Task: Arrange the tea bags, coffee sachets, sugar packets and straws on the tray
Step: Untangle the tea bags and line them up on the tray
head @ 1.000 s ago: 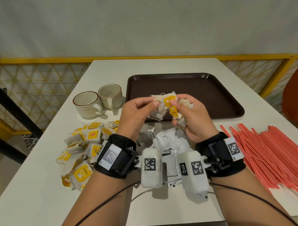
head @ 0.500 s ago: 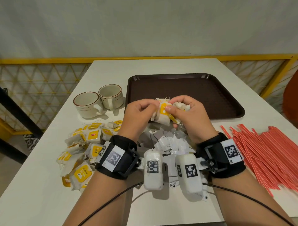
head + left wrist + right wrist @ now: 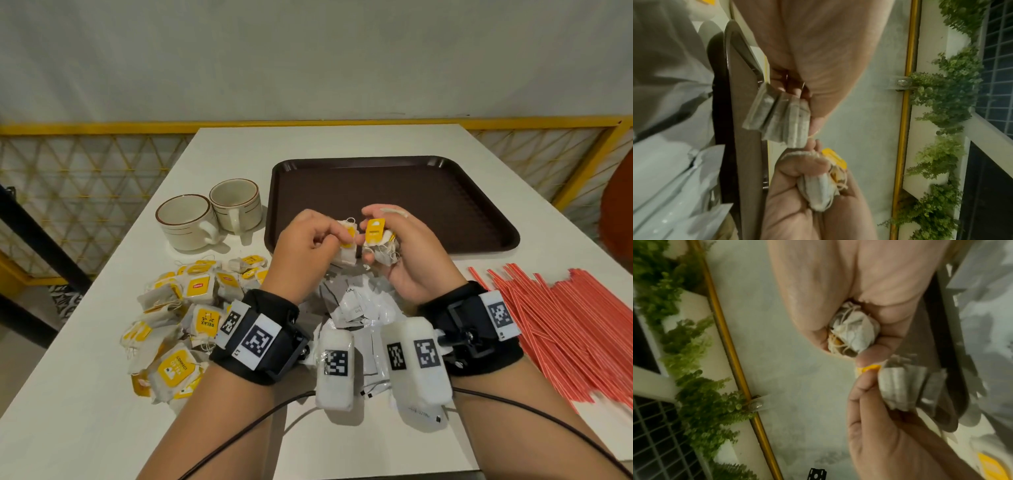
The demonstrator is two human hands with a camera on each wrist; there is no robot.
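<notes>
White paper tea bags with yellow tags (image 3: 346,244) sit pinched in the left hand (image 3: 306,247), a bunch (image 3: 381,247) clutched in the right hand (image 3: 409,254); strings likely need gentle untangling before reaching the brown plastic tray (image 3: 445,192).

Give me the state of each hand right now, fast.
Left hand: closed, pinching a small stack of tea bags.
Right hand: closed, gripping a bunch of tea bags with a yellow tag.

Two cups (image 3: 209,219), one tray (image 3: 394,192), and tea bags (image 3: 191,315) and straws (image 3: 565,322) seemingly beyond counting.
</notes>
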